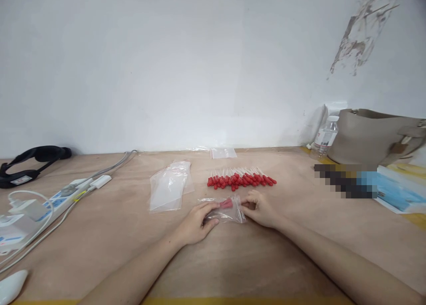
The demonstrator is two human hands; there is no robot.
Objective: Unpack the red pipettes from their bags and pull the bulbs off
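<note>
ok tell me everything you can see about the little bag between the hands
The bag is small, clear, thin glossy plastic, a bit crumpled, lying flat on the wooden table just in front of the row of red-tipped droppers. A few red-tipped pieces show through its upper part. The left hand presses its left end; the right hand pinches its right edge.

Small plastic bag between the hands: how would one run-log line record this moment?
left hand: on small plastic bag | right hand: at bag's right edge | in bag: red-tipped pieces | behind: row of red-tipped droppers, empty bags
</note>
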